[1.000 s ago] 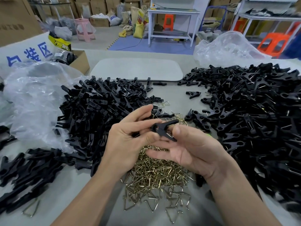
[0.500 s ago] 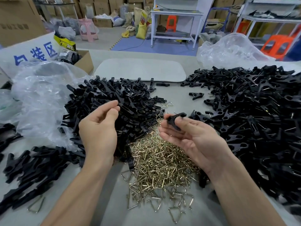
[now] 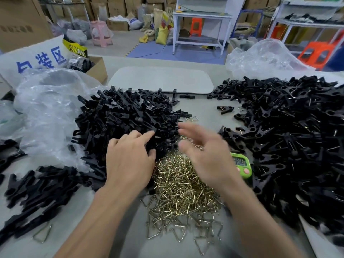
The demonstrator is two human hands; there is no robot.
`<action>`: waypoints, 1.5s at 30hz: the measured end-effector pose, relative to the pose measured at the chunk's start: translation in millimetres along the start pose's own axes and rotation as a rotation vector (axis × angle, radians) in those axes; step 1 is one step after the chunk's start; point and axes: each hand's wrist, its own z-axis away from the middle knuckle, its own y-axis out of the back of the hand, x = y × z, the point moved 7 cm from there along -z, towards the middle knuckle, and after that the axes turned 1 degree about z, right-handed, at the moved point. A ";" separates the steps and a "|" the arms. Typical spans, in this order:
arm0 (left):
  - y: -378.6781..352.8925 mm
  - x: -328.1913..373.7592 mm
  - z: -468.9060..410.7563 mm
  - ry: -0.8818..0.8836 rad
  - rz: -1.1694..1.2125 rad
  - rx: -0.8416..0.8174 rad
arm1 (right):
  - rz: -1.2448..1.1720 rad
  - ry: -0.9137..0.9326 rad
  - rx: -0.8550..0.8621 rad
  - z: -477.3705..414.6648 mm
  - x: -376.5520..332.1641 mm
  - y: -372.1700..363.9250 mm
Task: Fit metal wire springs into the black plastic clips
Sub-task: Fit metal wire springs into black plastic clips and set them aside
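Left hand [image 3: 130, 162] touches the clip pile [image 3: 122, 116] (grip unclear); right hand [image 3: 202, 153], spread empty, hovers over springs [image 3: 182, 190].

The left hand [image 3: 128, 161] lay palm down, its index finger stretched toward the far right and its thumb held apart. Just right of it, the blurred right hand [image 3: 206, 155] was raised with loose, spread fingers, holding nothing.

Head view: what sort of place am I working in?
Probably a factory or warehouse assembly floor: stacked cardboard boxes behind, a white work table, and bulk heaps of black clips and wire springs.
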 end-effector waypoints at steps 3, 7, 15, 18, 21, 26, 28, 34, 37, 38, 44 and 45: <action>2.9 0.4 0.5 -0.001 0.027 0.048 | 0.359 0.073 -0.214 -2.6 0.2 -39.3; 7.9 -6.6 2.3 0.074 0.163 0.119 | 0.447 0.039 -0.227 -2.9 11.1 -43.0; 15.6 -8.1 8.1 0.217 0.449 0.181 | 0.298 0.005 -0.021 1.2 10.8 -26.9; 19.4 -4.9 9.6 0.182 0.466 0.196 | 0.229 0.013 0.035 4.8 8.9 -21.2; 29.5 -3.6 12.6 0.182 0.440 0.292 | 0.233 0.009 0.030 6.5 11.0 -15.6; 23.2 -6.8 11.4 0.234 0.546 0.262 | 0.404 -0.047 -0.212 6.8 17.8 -26.5; 18.4 -9.6 10.2 0.263 0.670 0.230 | 0.338 -0.070 -0.123 6.9 17.6 -23.7; 3.5 -15.1 4.0 0.327 0.993 0.116 | 0.243 0.019 0.170 10.7 8.1 -11.6; -2.4 -11.6 2.1 0.321 1.061 0.032 | 0.006 0.017 0.350 14.6 5.5 9.3; -3.0 -9.9 2.5 0.313 1.051 0.012 | -0.069 0.006 0.378 15.8 6.0 15.1; -3.0 3.8 4.2 0.243 1.050 -0.070 | -0.600 -0.232 0.356 13.3 25.1 26.7; -3.8 7.4 4.6 0.227 1.070 -0.093 | -0.648 -0.250 0.340 13.0 25.6 26.1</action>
